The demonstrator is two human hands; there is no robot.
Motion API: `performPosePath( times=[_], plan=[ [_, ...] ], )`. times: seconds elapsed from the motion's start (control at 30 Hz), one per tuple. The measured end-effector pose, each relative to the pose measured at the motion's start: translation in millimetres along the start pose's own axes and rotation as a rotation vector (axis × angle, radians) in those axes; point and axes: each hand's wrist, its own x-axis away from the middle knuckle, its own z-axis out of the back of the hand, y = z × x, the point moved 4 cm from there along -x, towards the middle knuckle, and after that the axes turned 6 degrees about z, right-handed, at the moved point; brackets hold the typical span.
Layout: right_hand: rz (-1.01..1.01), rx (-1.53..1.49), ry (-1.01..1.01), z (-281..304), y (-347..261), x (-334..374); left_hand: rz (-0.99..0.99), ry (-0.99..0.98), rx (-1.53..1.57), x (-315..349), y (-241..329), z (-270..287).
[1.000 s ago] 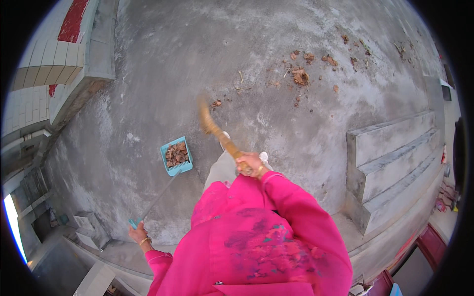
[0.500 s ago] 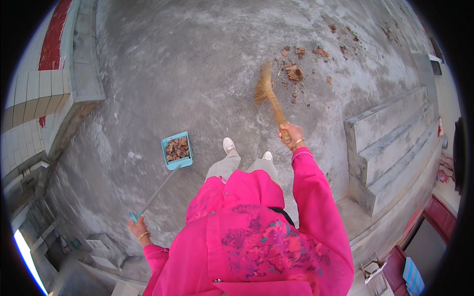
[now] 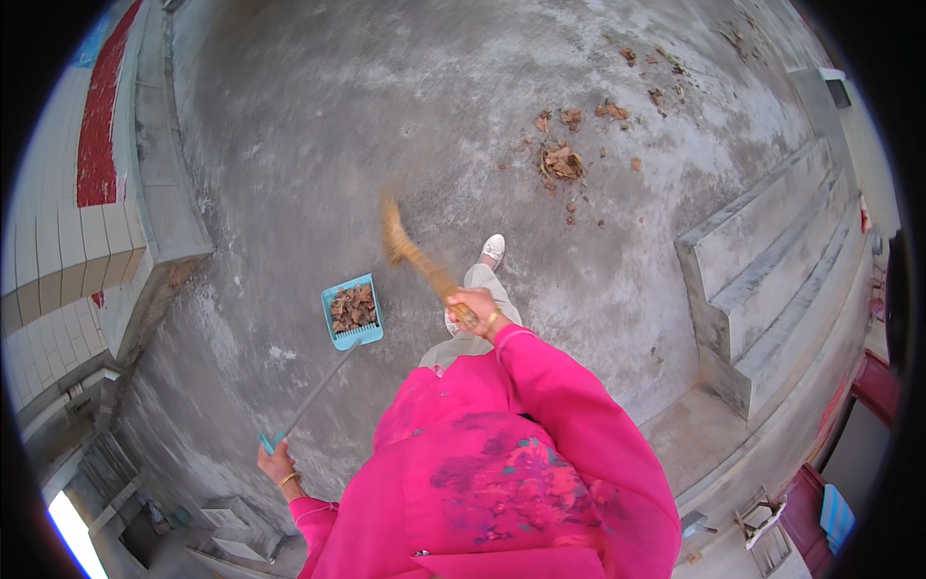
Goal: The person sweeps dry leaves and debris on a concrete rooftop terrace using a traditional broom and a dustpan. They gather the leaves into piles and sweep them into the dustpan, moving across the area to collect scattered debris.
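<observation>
My right hand (image 3: 475,311) is closed round the handle end of a short straw broom (image 3: 421,261). The broom's bristles, smeared by motion, are up and to the left of the hand, near the dustpan. At the lower left my left hand (image 3: 279,461) grips the top of the long handle of a light blue dustpan (image 3: 376,330). The pan holds brown dry leaves (image 3: 353,307). Farther off, a small heap of dry leaves (image 3: 562,162) lies on the concrete floor, with several loose leaves scattered beyond it.
Concrete steps (image 3: 762,280) stand on the right. Along the left runs a tiled ledge (image 3: 72,241) with a red stripe. A wooden chair (image 3: 762,526) is at the lower right, near a blue striped cloth (image 3: 837,516). My white shoe (image 3: 493,251) is stepped forward on the concrete.
My right hand has swung the broom leftward, away from the leaf heap and toward the dustpan. One foot has stepped forward. The left hand still holds the dustpan handle.
</observation>
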Motion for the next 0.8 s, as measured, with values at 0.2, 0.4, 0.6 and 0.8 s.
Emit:
performPosePath(
  times=[0.2,0.4,0.6,0.8],
  plan=[
    [-0.044,-0.105,0.113,44,-73,-39,0.01,0.013,-0.036,-13,62,-21],
    [0.186,-0.19,0.269,142,-233,-5,-0.016,-0.005,-0.063,-24,137,-54],
    [0.455,-0.052,0.46,126,-289,0,-0.032,-0.009,-0.075,-40,199,-83],
    [0.366,-0.217,0.25,53,-252,-35,-0.098,-0.03,-0.045,-69,267,-109]
  ],
)
